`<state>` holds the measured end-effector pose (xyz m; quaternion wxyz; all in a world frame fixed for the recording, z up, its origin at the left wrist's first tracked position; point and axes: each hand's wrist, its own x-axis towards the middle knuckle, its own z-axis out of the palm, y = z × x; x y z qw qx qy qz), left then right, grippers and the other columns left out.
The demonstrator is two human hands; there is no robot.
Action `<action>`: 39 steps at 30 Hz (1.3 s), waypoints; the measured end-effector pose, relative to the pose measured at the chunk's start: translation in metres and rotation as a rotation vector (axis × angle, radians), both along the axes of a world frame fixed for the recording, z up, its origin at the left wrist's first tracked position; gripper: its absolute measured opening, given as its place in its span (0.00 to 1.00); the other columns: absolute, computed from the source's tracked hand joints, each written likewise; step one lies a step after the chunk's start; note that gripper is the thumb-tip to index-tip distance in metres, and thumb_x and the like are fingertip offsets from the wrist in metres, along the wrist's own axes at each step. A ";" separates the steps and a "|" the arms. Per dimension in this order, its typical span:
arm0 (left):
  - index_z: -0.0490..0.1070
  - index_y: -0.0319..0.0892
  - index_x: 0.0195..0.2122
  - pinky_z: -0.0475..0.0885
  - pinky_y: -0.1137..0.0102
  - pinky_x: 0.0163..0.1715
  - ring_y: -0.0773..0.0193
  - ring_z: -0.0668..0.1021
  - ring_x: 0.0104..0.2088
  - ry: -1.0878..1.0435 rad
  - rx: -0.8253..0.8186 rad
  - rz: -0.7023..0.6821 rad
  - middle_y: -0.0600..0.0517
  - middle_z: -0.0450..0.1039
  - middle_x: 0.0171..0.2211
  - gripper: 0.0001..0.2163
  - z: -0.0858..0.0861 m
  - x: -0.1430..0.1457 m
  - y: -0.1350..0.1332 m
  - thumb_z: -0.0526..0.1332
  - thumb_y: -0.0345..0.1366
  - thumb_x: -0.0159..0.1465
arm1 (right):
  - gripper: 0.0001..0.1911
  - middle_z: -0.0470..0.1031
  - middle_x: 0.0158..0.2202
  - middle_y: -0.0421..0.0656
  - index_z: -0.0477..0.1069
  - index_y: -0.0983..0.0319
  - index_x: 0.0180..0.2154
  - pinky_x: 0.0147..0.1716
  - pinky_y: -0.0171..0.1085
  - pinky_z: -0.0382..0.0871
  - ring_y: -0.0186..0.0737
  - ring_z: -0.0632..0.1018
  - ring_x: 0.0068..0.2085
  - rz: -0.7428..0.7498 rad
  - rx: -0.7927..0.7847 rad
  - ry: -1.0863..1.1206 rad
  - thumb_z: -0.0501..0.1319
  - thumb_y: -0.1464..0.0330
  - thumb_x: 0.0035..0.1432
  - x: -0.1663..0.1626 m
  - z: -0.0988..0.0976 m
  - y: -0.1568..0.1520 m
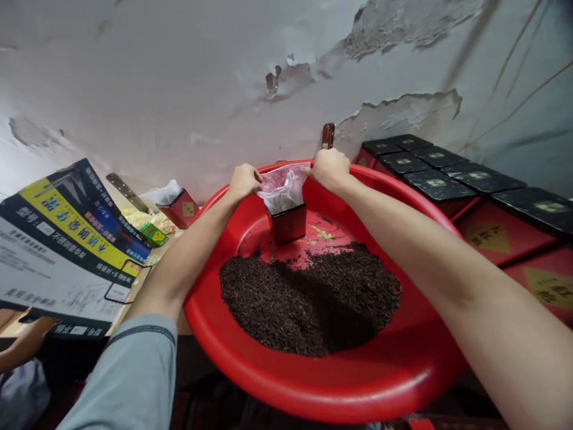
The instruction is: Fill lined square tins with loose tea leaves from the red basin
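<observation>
A clear plastic bag [286, 182] lines a small dark red tin [289, 224] that stands upright inside a wide red basin [322, 397]. My left hand [245, 181] pinches the bag's left edge. The right edge of the bag is in the closed fingers of my right hand [331, 169]. A dark red handle [328, 136] rises just behind my right fist; whether I grip it too I cannot tell. In front of the tin lies a heap of dark, dry tea leaves [308, 298], with a few yellow-green bits beside the tin.
Several red tins with black lids [481, 176] stand in rows at the right. Left are a printed cardboard sheet [67, 251], another bag-lined red tin [181, 209], a green box [153, 233] and a metal strip [128, 192]. Another person's hand [33, 334] shows lower left. A peeling wall rises behind.
</observation>
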<state>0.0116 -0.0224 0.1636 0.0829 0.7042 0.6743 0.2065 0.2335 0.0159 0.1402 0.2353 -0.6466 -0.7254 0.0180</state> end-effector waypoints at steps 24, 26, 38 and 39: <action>0.79 0.33 0.59 0.71 0.67 0.62 0.53 0.80 0.59 -0.070 0.061 -0.005 0.41 0.80 0.58 0.30 0.001 0.003 -0.023 0.64 0.18 0.52 | 0.16 0.83 0.48 0.51 0.83 0.61 0.48 0.55 0.47 0.75 0.53 0.82 0.52 0.222 0.054 -0.103 0.60 0.74 0.64 -0.014 0.020 -0.034; 0.78 0.34 0.59 0.73 0.67 0.60 0.53 0.81 0.56 -0.108 0.060 -0.042 0.41 0.81 0.56 0.30 -0.001 0.006 -0.025 0.64 0.19 0.52 | 0.14 0.83 0.45 0.52 0.83 0.63 0.46 0.54 0.51 0.76 0.56 0.82 0.51 0.114 0.071 -0.040 0.63 0.64 0.66 -0.013 0.020 -0.034; 0.81 0.41 0.58 0.73 0.65 0.57 0.51 0.81 0.53 0.102 0.125 -0.084 0.44 0.81 0.52 0.31 -0.003 0.007 -0.026 0.62 0.20 0.52 | 0.12 0.82 0.47 0.60 0.82 0.71 0.45 0.52 0.49 0.76 0.61 0.82 0.51 0.169 -0.057 -0.319 0.65 0.75 0.61 -0.005 0.023 -0.034; 0.81 0.41 0.57 0.74 0.66 0.55 0.51 0.81 0.52 0.118 0.119 -0.096 0.45 0.81 0.50 0.30 -0.004 0.006 -0.026 0.62 0.21 0.52 | 0.14 0.82 0.48 0.60 0.82 0.70 0.46 0.52 0.49 0.76 0.60 0.82 0.51 0.188 -0.065 -0.342 0.62 0.79 0.60 -0.005 0.024 -0.035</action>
